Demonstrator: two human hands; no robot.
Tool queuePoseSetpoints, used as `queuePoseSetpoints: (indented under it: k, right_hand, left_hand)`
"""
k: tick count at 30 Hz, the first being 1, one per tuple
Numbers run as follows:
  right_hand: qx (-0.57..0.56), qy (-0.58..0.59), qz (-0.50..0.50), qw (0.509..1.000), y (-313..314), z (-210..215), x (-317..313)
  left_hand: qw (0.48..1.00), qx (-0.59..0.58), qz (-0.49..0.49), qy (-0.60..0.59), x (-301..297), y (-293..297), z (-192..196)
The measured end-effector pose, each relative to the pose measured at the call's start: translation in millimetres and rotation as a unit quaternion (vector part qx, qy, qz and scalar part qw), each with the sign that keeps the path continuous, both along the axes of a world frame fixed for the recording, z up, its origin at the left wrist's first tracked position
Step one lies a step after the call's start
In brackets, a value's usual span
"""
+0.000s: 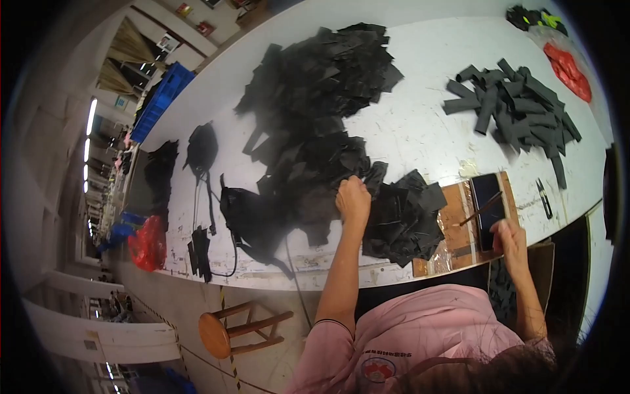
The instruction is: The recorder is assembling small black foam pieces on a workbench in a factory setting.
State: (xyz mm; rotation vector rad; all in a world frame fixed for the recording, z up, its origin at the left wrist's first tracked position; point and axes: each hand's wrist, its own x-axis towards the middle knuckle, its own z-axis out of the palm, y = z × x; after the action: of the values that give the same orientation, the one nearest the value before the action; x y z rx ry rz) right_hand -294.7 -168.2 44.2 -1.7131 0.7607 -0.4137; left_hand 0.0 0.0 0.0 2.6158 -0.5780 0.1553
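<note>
From my remote post I see, at the left of the white table [413, 125], a black strapped fabric item [252, 220] lying beside a wide heap of flat black pieces [315, 79], matte, thin, mostly squarish and overlapping at all angles. The heap spreads from the table's far side toward the near edge. The left forearm reaches up and forward from a short pink sleeve; the left hand [354, 198], back upward, curls its fingers down onto the heap's near part, and I can't tell whether they pinch a piece. Farther right, a brown board [461, 223] carries a thin brown stick [482, 209] and a dark rectangular slab [486, 226]. The right forearm is upright, and the right hand [512, 241], fingers bent, sits at the slab's right edge; its grasp is unclear to me. Beyond it lie dark grey rolled pieces [518, 108], loosely piled
</note>
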Motion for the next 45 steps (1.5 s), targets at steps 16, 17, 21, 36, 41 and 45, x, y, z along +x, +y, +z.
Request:
queuePoseSetpoints:
  k: [16, 17, 21, 36, 41, 45]
  right_hand:
    - [0.226, -0.142, 0.145, 0.953, 57, 17, 39]
    - [0.264, -0.15, 0.164, 0.939, 55, 20, 39]
    - [0.286, -0.173, 0.056, 0.941, 67, 35, 45]
    - [0.3, -0.163, 0.032, 0.94, 64, 6, 30]
    - [0.207, -0.109, 0.127, 0.964, 62, 16, 30]
    - [0.079, -0.08, 0.182, 0.977, 81, 25, 38]
  left_hand:
    - [0.781, -0.425, -0.276, 0.364, -99, 15, 88]
    - [0.785, -0.404, -0.303, 0.359, -110, 16, 85]
    - [0.817, -0.33, -0.389, 0.269, -138, 20, 91]
    - [0.801, -0.366, -0.391, 0.268, -151, 31, 84]
    - [0.753, -0.412, -0.332, 0.391, -152, 31, 78]
    - [0.749, -0.428, -0.31, 0.399, -154, 26, 72]
